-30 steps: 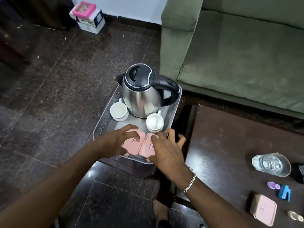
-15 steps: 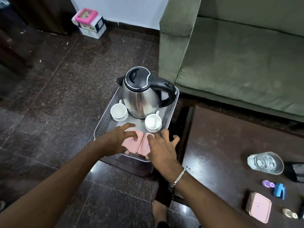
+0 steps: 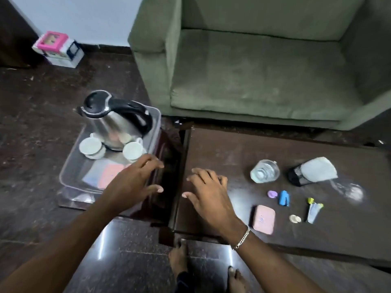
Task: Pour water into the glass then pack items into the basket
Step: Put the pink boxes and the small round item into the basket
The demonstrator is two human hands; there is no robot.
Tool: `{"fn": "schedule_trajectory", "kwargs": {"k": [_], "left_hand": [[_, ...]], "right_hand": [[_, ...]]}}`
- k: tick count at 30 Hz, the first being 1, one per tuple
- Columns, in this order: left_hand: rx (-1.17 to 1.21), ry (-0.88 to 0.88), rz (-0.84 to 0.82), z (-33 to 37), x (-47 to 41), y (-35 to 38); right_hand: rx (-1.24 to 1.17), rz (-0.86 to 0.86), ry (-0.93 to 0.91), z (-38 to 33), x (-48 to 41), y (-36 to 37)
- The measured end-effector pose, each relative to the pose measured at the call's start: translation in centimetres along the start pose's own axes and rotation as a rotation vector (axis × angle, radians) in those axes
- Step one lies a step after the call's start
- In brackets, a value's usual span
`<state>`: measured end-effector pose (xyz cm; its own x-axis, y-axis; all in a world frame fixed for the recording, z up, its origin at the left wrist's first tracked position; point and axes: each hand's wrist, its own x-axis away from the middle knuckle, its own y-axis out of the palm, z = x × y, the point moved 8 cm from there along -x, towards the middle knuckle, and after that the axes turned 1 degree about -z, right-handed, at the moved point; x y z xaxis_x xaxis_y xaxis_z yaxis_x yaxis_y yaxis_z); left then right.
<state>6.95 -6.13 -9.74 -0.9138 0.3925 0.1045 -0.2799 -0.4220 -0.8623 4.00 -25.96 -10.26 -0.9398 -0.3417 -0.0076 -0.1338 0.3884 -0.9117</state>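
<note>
A grey plastic basket [image 3: 69,166] on a low stand at the left holds a steel kettle [image 3: 110,121], two white cups [image 3: 91,145] [image 3: 132,150] and pink boxes [image 3: 111,175]. My left hand [image 3: 135,182] hovers over the basket's right edge, fingers apart, holding nothing. My right hand [image 3: 209,191] is over the left end of the dark table [image 3: 232,149], also spread and empty. On the table stand a glass of water [image 3: 264,171] and a third pink box [image 3: 263,218].
On the table's right part lie a black holder with a white cloth [image 3: 313,172], a purple cap [image 3: 272,194], a blue clip [image 3: 284,198], a pale round piece [image 3: 294,218] and sachets [image 3: 313,209]. A green sofa [image 3: 254,70] stands behind. My bare feet [image 3: 179,261] are below.
Both hands let go of the pink boxes in the basket and moved right; the right hand now is over the table. The view swung right.
</note>
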Motion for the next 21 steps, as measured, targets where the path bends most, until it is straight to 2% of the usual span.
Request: {"fn": "schedule_trajectory", "kwargs": {"k": [7, 12, 16, 21], "left_hand": [[0.125, 0.026, -0.178, 12.4, -3.3, 14.4], [0.188, 0.028, -0.242, 19.1, -5.4, 23.0], [0.206, -0.036, -0.329, 21.9, -6.7, 28.4], [0.186, -0.046, -0.396, 23.2, -7.8, 32.5]], "right_hand": [[0.012, -0.035, 0.214, 15.5, 10.7, -2.2], [-0.082, -0.012, 0.455, 25.9, 17.4, -2.4], [-0.126, 0.011, 0.668, 32.4, 21.3, -1.7], [-0.184, -0.001, 0.777, 36.5, 22.8, 0.4]]}}
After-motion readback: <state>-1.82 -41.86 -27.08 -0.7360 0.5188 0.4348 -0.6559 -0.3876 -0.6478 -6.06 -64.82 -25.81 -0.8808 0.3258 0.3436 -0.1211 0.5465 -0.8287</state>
